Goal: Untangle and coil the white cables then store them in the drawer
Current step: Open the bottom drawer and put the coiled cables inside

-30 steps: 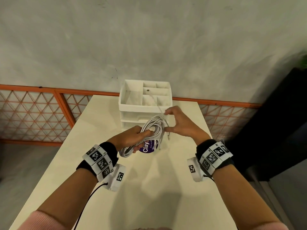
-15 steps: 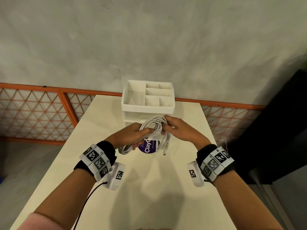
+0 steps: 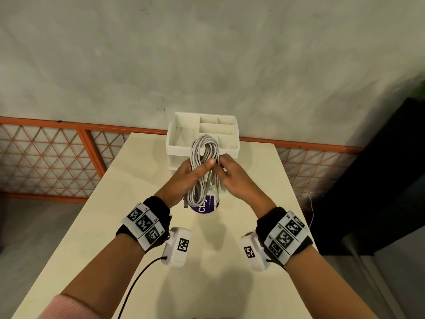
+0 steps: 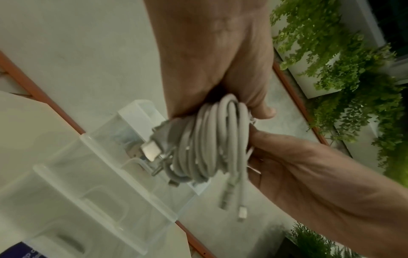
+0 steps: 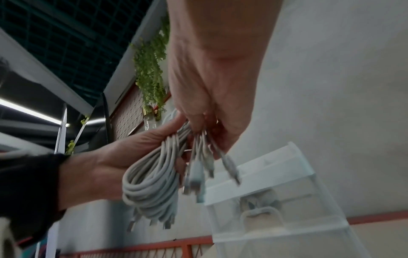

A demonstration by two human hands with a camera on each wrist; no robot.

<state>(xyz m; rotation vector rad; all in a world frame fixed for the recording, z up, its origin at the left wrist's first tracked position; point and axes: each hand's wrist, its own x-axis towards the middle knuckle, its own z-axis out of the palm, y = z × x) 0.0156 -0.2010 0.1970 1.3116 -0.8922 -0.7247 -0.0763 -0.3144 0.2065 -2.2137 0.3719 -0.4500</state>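
Note:
A coil of white cables stands upright in the air in front of the white drawer organizer. My left hand grips the coil around its middle, thumb across the strands. My right hand pinches the loose plug ends on the coil's right side. In the left wrist view the coil sits in my left hand, with plugs hanging below. In the right wrist view my right hand holds several plug ends beside the coil.
A purple-labelled round container lies on the cream table under the hands. The organizer has open top compartments and drawers below. An orange lattice railing runs behind the table. A dark cabinet stands at the right.
The coil has been turned from lying flat to standing upright and raised toward the organizer. My right hand has closed in on the plug ends at the coil's side.

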